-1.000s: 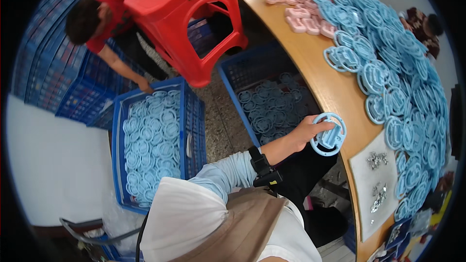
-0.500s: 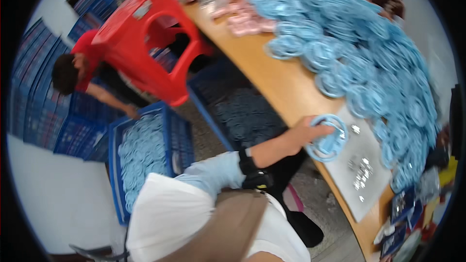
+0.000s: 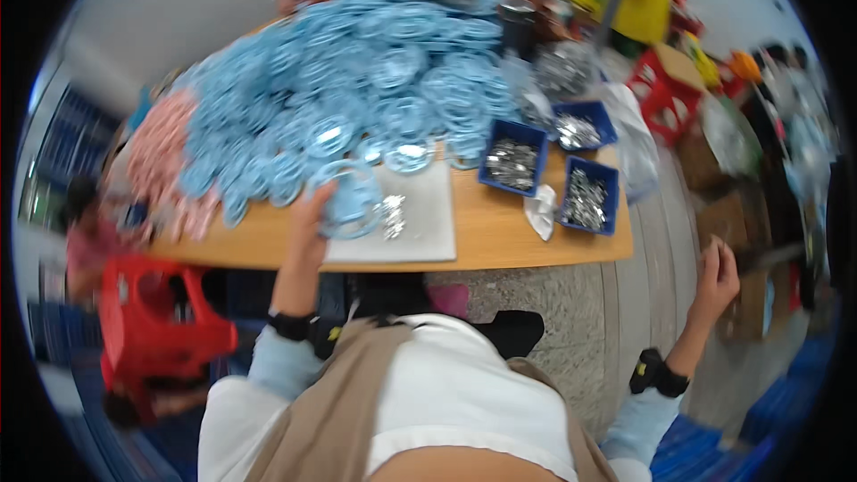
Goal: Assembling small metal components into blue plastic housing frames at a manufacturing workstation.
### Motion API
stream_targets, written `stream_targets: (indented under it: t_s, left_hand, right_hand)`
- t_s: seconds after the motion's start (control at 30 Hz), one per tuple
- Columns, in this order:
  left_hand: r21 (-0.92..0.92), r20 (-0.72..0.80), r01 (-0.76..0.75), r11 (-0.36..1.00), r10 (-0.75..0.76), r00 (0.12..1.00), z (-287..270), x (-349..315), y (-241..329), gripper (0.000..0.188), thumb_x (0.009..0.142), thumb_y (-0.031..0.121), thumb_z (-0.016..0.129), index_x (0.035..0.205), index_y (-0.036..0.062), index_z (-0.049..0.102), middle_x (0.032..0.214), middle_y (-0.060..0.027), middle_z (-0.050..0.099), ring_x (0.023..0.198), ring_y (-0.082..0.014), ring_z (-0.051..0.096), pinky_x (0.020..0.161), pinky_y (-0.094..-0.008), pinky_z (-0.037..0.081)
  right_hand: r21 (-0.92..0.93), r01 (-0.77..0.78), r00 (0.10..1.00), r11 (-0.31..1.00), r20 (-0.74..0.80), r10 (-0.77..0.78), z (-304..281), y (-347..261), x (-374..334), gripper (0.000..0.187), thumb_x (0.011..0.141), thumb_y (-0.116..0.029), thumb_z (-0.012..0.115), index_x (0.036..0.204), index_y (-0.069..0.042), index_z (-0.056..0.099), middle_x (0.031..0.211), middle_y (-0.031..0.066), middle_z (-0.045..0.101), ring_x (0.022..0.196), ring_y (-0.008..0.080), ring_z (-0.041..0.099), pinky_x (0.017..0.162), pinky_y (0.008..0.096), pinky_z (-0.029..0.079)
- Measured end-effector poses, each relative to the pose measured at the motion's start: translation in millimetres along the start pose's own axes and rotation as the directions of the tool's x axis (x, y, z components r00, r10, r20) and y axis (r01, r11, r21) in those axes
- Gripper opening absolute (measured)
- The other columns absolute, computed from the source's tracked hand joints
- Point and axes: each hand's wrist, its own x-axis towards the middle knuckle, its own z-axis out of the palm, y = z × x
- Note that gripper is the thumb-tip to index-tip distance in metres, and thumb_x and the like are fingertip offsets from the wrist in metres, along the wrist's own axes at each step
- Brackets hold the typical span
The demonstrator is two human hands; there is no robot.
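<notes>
My left hand (image 3: pixel 310 221) is closed on the edge of a round light-blue plastic piece (image 3: pixel 360 219) with cut-outs, held up over the left part of a pale grey mat (image 3: pixel 430 236). Small shiny metal pieces (image 3: pixel 393 214) lie on the mat beside it. Past the table's right end, my right hand (image 3: pixel 716 278) is raised off to the side, its fingers drawn together. Whatever may be between those fingertips is too small and blurred to tell. A large heap of similar light-blue pieces (image 3: pixel 357 80) covers the table beyond the mat.
Pink pieces (image 3: pixel 161 152) lie at the table's left. Blue bins (image 3: pixel 507 188) of shiny metal parts stand on the right beside a crumpled white tissue (image 3: pixel 540 212). A red stool (image 3: pixel 143 303) is at the left, near a person in pink (image 3: pixel 89 245). Cardboard boxes (image 3: pixel 732 214) are at the right.
My view has swung right, so the metal-part bins now show. My right hand has come into view at the right. The left hand still holds the blue piece.
</notes>
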Motion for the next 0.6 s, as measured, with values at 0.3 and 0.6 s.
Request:
stream_targets:
  t_s: [0.3,0.6]
  left_hand:
    - [-0.367,-0.317,-0.041,0.929,-0.083,0.945,52.2,-138.4,-51.5,0.027,0.072,0.011,0.072,0.097,0.0029,0.063,0.089,-0.0060,0.065,0.079,-0.0143,0.062,0.071,-0.0280,0.050]
    - [-0.524,-0.757,-0.229,0.820,-0.324,0.567,32.0,-243.8,-201.7,0.029,0.074,0.013,0.069,0.099,-0.0008,0.060,0.089,-0.0102,0.064,0.077,-0.0192,0.064,0.065,-0.0311,0.053]
  right_hand:
    - [0.196,-0.062,0.831,0.979,0.554,-0.059,30.7,27.3,86.3,0.017,0.087,-0.013,0.055,0.093,0.002,0.060,0.069,-0.0022,0.052,0.058,0.0033,0.043,0.052,0.0158,0.032]
    - [0.193,0.387,0.513,0.902,0.767,-0.385,107.4,-75.5,201.2,0.021,0.090,-0.013,0.051,0.099,0.005,0.058,0.081,0.0032,0.058,0.068,0.0083,0.049,0.062,0.0193,0.041]
